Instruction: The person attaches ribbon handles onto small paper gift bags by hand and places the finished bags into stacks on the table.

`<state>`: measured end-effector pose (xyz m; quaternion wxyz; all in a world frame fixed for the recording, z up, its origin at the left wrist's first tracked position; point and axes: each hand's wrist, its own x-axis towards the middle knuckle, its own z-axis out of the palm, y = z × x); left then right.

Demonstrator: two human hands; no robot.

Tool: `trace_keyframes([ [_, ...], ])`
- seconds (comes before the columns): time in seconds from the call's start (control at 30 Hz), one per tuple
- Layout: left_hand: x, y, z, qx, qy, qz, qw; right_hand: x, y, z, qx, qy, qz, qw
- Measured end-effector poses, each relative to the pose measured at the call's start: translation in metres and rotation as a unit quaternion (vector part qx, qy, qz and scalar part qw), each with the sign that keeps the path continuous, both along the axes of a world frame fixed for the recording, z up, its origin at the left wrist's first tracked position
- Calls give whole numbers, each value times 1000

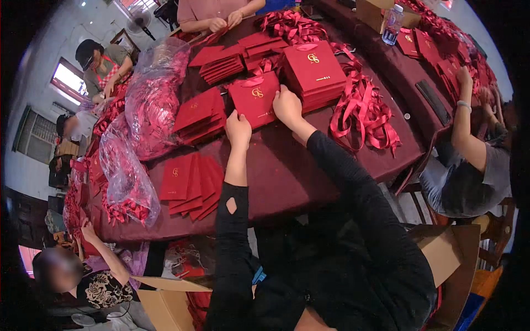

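1. While bare tabletop (287,179) lies open toward the near edge, fanned bags (178,176) sit left.
2. Nearly closed, the left hand (238,130) grips the central red bag (254,102) by its left edge, the right hand (288,105) by its right.
3. Ribbons (364,113) crowd the right; farther, a tall stack (314,69) stands close.

Pale wall (38,91), bright window (69,81); fan (138,21)

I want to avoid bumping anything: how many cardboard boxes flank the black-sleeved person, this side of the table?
2. The left box is beside the left sleeve; the right box is beyond the right sleeve. Others may be hidden under the table.
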<state>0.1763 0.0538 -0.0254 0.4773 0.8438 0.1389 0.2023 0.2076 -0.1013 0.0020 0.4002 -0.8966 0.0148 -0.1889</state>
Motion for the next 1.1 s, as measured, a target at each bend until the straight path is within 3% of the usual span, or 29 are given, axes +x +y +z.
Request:
trace_keyframes([
  [0.13,-11,-11,26,153,38,23,987,4,1,-3,-31,-8,-12,999],
  [0.5,2,-7,-2,88,-17,13,996,3,6,-11,4,-41,-24,999],
  [0.6,-2,-10,3,92,-11,10,996,-5,4,-3,-3,52,22,998],
  [0.7,-21,-19,22,183,-7,9,983,-6,9,-13,-43,-72,34,996],
  [0.73,-39,-23,31,187,-52,-27,981,-8,6,-20,-140,-215,35,966],
  [0.77,-59,-20,36,271,-96,-49,956,-21,2,-4,-187,-242,70,949],
  [0.8,-93,-20,55,339,-61,-37,938,-33,-2,10,-178,-255,127,942],
  [0.83,-123,-9,69,397,1,22,918,-58,-11,32,-129,-218,208,945],
  [0.9,-154,28,69,484,70,159,858,-99,-31,52,-107,-202,266,937],
  [0.97,-173,64,72,503,260,272,778,-131,-45,59,-121,-170,328,921],
  [1.0,-175,85,67,425,341,279,791,-141,-46,59,-86,-125,367,918],
  [1.07,-183,105,56,406,349,292,793,-157,-41,59,-57,-83,410,906],
  [1.1,-185,108,58,358,334,259,833,-161,-38,58,-54,-78,420,903],
])
